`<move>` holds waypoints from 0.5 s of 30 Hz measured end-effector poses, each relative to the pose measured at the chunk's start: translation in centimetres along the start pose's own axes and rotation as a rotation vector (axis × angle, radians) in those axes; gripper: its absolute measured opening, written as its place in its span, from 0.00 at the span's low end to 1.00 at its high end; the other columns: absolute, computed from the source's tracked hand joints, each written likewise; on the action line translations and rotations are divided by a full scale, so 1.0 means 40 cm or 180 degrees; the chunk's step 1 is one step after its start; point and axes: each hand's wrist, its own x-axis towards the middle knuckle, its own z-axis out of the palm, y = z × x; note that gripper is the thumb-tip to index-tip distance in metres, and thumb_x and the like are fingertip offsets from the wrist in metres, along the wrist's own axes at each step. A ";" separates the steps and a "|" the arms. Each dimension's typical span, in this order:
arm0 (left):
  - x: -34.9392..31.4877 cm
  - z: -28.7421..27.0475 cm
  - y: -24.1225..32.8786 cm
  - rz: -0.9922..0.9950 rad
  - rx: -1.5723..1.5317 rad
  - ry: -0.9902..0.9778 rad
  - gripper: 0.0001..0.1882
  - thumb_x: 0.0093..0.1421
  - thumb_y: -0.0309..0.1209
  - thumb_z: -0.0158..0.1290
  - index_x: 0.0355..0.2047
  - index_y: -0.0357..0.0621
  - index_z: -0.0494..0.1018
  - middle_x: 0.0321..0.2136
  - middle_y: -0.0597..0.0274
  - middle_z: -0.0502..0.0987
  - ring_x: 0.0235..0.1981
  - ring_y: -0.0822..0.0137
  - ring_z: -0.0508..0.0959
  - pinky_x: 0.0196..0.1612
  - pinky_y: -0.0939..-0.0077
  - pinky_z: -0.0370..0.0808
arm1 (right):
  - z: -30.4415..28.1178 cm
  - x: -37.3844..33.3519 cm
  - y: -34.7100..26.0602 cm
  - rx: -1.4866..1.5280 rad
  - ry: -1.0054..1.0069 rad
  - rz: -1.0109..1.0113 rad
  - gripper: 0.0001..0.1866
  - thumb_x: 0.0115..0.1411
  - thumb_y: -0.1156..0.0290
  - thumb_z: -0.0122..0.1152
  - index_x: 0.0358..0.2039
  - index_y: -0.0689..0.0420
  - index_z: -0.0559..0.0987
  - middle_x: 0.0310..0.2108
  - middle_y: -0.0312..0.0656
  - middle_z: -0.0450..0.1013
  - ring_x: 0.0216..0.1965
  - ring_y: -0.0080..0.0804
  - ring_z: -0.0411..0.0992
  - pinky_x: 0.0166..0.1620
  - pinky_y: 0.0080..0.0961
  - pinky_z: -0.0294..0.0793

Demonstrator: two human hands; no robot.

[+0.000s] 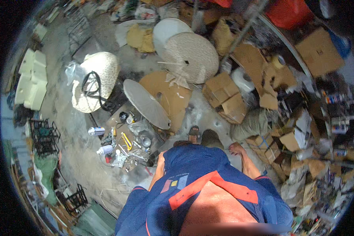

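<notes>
My right hand [235, 148] hangs beside my right leg, its fingers loosely apart with nothing seen in them. The nearest thing to it is a strapped stack of cardboard [263, 148]. On the other side, my left arm [157, 173] hangs down, and the hand [161, 156] is mostly hidden by my dark blue shirt. A cluster of tools lies on the floor to my left, with a yellow-handled tool [126, 141], a wrench [138, 156] and spray cans [96, 131]. A grey round disc [146, 104] leans ahead of me over a brown cardboard disc [177, 103].
Large round boards [190, 57] lie farther ahead. A pale, speckled rounded piece [106, 70] bears a coiled black hose [91, 88]. Cardboard boxes [224, 94] and clutter crowd the right side. At far left are pale moulded panels [31, 78] and black metal frames [45, 135].
</notes>
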 end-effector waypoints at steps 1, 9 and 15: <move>0.020 0.002 0.064 0.0118 -0.0143 0.0156 0.15 0.55 0.36 0.56 0.34 0.35 0.81 0.28 0.54 0.83 0.24 0.61 0.81 0.26 0.67 0.77 | -0.034 0.056 -0.058 0.0168 -0.0119 -0.0056 0.13 0.54 0.69 0.62 0.41 0.54 0.81 0.29 0.38 0.78 0.23 0.32 0.74 0.23 0.32 0.74; 0.018 -0.272 0.966 0.0620 -0.1271 0.0665 0.35 0.69 0.57 0.40 0.42 0.35 0.80 0.35 0.53 0.83 0.31 0.65 0.81 0.37 0.69 0.80 | -0.313 0.454 -0.731 0.0417 -0.0323 -0.1816 0.14 0.57 0.67 0.60 0.41 0.61 0.80 0.28 0.37 0.77 0.24 0.29 0.73 0.27 0.27 0.75; -0.205 -0.720 1.825 0.5189 -0.0318 0.2367 0.50 0.60 0.68 0.37 0.57 0.25 0.66 0.55 0.38 0.70 0.55 0.48 0.72 0.61 0.57 0.66 | -0.565 0.597 -1.087 0.1078 -0.0600 -0.1210 0.15 0.60 0.64 0.60 0.43 0.60 0.80 0.32 0.39 0.78 0.26 0.31 0.74 0.31 0.31 0.75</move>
